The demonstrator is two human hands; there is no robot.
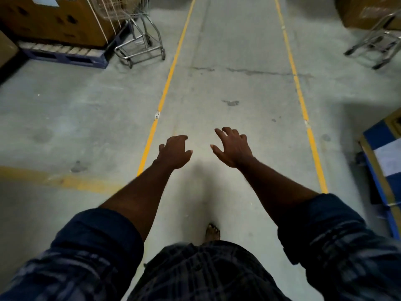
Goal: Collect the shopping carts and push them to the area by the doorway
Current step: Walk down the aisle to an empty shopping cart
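Dark plaid rolled sleeve [97, 246] nearest; left hand [173, 152], right hand [233, 148] loosely spread, gripping nothing. Silver wire shopping cart [141, 40] well ahead, left.

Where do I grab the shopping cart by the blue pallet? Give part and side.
Likely the handlebar, one hand toward each end, coming from the open aisle side: the blue pallet hems in the other side of the shopping cart. The handle is cut off above the picture, so which end carries it cannot be told. The left hand and right hand are empty.
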